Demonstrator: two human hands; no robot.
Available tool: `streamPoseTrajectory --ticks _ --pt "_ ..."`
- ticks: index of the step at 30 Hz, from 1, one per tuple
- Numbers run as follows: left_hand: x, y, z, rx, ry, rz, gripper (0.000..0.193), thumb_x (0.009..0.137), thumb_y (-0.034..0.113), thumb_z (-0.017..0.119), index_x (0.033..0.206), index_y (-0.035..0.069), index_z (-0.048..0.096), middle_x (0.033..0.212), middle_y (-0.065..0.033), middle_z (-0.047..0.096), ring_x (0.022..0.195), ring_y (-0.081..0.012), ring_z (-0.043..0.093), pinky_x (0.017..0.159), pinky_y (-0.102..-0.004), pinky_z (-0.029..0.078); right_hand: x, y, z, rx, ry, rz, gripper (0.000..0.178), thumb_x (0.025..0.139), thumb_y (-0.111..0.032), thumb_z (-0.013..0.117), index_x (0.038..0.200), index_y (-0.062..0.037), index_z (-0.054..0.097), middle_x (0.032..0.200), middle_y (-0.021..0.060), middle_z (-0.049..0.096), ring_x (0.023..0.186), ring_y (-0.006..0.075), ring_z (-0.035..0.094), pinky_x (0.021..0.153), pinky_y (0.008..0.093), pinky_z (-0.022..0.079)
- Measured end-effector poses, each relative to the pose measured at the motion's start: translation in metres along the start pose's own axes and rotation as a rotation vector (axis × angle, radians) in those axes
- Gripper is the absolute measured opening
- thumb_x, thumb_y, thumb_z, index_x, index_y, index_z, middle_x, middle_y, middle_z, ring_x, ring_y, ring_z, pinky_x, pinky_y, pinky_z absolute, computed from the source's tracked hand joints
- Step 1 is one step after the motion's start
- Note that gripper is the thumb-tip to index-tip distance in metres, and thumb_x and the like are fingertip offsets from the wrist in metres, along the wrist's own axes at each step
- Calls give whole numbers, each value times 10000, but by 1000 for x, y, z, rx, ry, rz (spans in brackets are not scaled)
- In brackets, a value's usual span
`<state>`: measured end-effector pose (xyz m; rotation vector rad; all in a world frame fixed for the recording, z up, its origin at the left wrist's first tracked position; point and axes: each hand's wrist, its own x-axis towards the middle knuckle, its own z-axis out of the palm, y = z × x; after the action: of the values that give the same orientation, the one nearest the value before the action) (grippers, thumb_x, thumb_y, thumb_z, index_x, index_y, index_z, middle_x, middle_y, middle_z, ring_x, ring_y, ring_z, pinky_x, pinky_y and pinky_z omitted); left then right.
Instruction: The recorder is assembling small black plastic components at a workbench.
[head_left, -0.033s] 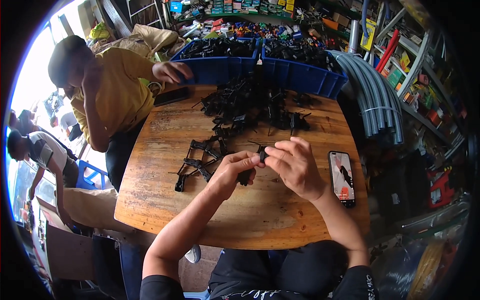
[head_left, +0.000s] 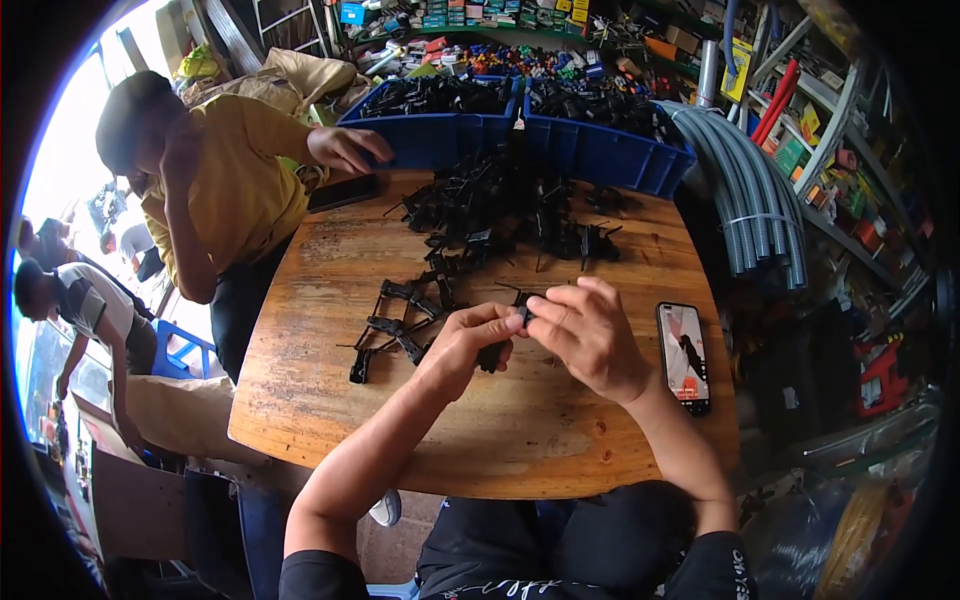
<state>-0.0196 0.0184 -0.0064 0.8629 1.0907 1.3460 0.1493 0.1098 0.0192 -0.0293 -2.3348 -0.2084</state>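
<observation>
Over the middle of the wooden table (head_left: 520, 440), my left hand (head_left: 462, 348) is closed on a small black plastic part (head_left: 490, 357). Its thumb and fingers pinch the piece, and much of it is covered by them. My right hand (head_left: 592, 345) meets it from the other side, with thumb and index finger pinching the upper end of the same part and the other fingers bent above. Left of my hands lie several loose black plastic parts (head_left: 398, 325) with thin arms. Beyond my hands spreads a tangled heap of similar black parts (head_left: 480, 215).
Two blue crates (head_left: 440, 140) filled with black parts stand along the far edge. A lit phone (head_left: 684, 355) lies at the right, a dark phone (head_left: 345, 192) at the far left. A person in yellow (head_left: 235, 150) sits at the left. Coiled grey hoses (head_left: 745, 190) hang at right.
My right hand has shifted very slightly at the part. The hand of the person in yellow has moved a little to the right.
</observation>
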Motion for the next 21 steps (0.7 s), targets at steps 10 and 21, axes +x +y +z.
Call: streamPoseTrajectory --ticks 10,21 --pt "-1 -5 3 7 155 221 64 815 97 634 836 40 615 673 -4 561 571 -80 505 548 -213 384 -8 2 8 1169 156 917 280 872 -78 581 1132 -1 510 1020 74 593 910 110 569 822 239 472" --pt "-4 -16 9 338 238 468 155 748 86 711 853 1 636 776 -16 586 670 -84 532 617 -219 422 -6 -11 18 987 83 771 107 858 -112 606 910 -19 601 902 13 570 767 78 519 688 211 430"
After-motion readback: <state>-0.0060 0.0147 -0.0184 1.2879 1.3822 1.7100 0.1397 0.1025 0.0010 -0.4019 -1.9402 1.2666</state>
